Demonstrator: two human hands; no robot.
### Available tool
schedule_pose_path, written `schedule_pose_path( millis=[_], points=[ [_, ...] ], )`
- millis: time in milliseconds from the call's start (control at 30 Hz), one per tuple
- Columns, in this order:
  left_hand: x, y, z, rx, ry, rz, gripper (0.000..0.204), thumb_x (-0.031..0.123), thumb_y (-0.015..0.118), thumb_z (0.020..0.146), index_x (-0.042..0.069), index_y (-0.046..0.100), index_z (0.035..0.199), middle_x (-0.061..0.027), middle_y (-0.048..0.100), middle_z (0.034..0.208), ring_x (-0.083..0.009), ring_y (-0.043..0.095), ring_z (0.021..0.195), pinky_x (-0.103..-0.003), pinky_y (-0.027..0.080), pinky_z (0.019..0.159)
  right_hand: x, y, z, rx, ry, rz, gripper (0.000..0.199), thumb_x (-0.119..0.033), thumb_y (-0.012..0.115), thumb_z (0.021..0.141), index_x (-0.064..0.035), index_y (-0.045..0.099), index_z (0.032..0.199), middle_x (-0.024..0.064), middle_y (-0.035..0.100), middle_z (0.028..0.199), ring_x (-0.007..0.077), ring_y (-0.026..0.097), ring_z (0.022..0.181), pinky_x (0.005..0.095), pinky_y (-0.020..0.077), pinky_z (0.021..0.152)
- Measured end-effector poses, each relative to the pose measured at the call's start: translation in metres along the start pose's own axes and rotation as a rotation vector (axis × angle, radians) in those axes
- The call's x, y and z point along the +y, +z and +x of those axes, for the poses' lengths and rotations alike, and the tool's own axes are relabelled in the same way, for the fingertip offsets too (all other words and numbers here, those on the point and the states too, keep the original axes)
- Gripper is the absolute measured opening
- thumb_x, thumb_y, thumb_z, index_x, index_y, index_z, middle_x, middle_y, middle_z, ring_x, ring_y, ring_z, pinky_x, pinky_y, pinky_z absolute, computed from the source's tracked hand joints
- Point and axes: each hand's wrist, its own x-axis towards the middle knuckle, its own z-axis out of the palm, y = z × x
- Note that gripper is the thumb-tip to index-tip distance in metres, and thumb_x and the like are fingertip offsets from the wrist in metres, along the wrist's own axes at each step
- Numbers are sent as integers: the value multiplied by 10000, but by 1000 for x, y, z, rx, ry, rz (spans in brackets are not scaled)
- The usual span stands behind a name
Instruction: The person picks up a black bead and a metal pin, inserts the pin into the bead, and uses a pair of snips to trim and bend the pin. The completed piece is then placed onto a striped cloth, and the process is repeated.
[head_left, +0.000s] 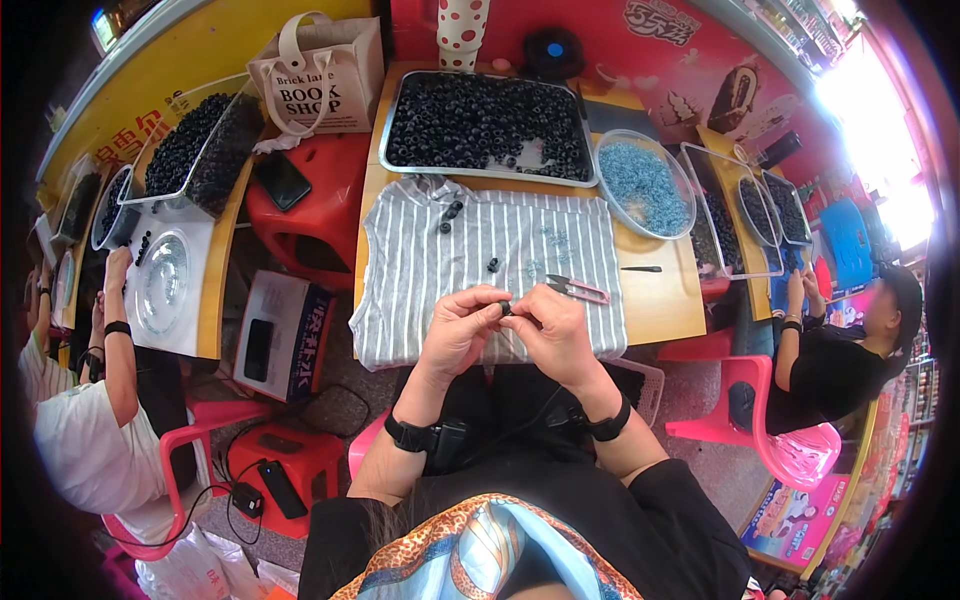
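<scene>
Between the fingertips of both hands is a small black round part [506, 309], held over the near edge of a grey and white striped cloth [400, 300]. My left hand [462, 328] pinches it from the left. My right hand [550, 328] has its thumb and finger closed against the same piece; the fingers partly hide it. Just beyond the right hand lie thread snips [580, 289] with pinkish handles. A few loose black parts [493, 265] rest on the cloth, with several tiny pale blue pieces [550, 240] scattered to their right.
Behind the cloth stands a metal tray [490, 178] of black round parts, beside a clear bowl [655, 232] of small blue pieces. A thin dark tool [641, 268] lies on the table [660, 310]. People work at tables on both sides. Red stools [320, 180] stand at left.
</scene>
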Motion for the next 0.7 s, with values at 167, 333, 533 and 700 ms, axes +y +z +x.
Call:
schedule_pose_path(
  millis=[167,333,533,700],
  points=[
    [0,-2,0,-6,1,6,196,1,633,916,-28,692,1101,-38,638,992,-113,626,881,-244,511,758,-3,-2,4,-38,-16,-43,152,20,747,731,4,606,784,120,580,723,275,577,609,348,433,531],
    [-1,-9,0,-87,31,-1,207,-7,623,919,-38,668,1119,-90,648,1073,-178,647,978,-293,532,837,6,0,0,-62,96,140,180,19,765,723,4,605,802,73,557,700,174,549,595,305,420,528],
    [5,0,-3,-70,-54,-83,363,2,669,891,-16,604,1248,-79,672,1036,-134,651,932,-276,550,829,7,-14,15,-274,184,330,236,16,781,718,-6,648,912,39,574,723,111,537,616,276,418,533],
    [5,-3,-1,-118,-80,-117,407,16,684,882,-13,583,1276,-76,674,1021,-136,661,878,-268,556,791,14,-11,19,-288,-185,230,277,22,768,703,-26,664,955,94,619,776,233,603,637,321,465,560]
  ],
)
